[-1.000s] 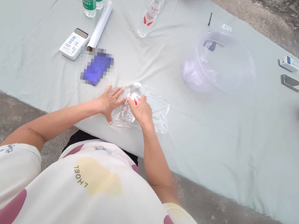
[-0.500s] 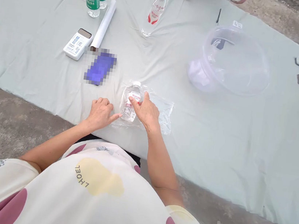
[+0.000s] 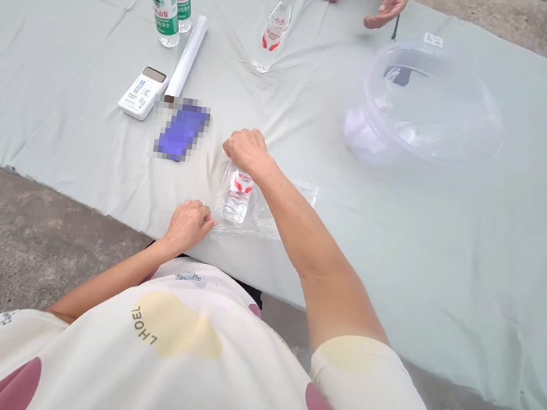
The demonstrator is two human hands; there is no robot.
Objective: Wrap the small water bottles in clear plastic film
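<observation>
A small water bottle (image 3: 238, 195) with a red and white label lies near the table's front edge. Clear plastic bag (image 3: 299, 198) material spreads around it and to its right; whether the bottle is inside or on top I cannot tell. My right hand (image 3: 248, 149) is closed in a pinch on the plastic's far left corner, hiding the bottle's cap. Down at the near left corner, my left hand (image 3: 190, 226) has its fingers curled and its thumb and forefinger pressed together on the plastic's edge.
Past my hands stand a water bottle (image 3: 275, 27) and two green-labelled bottles (image 3: 166, 16). A white roll (image 3: 188, 59), a white device (image 3: 143, 94) and a blurred blue item (image 3: 182, 131) lie leftward. Rightward sits a clear plastic tub (image 3: 427, 144). Another person's hands (image 3: 391, 5) are across the table.
My right hand has moved from over the bottle's label to the plastic's far corner and closed there. My left thumb has drawn in against the fingers. The other person's hands have come further into view.
</observation>
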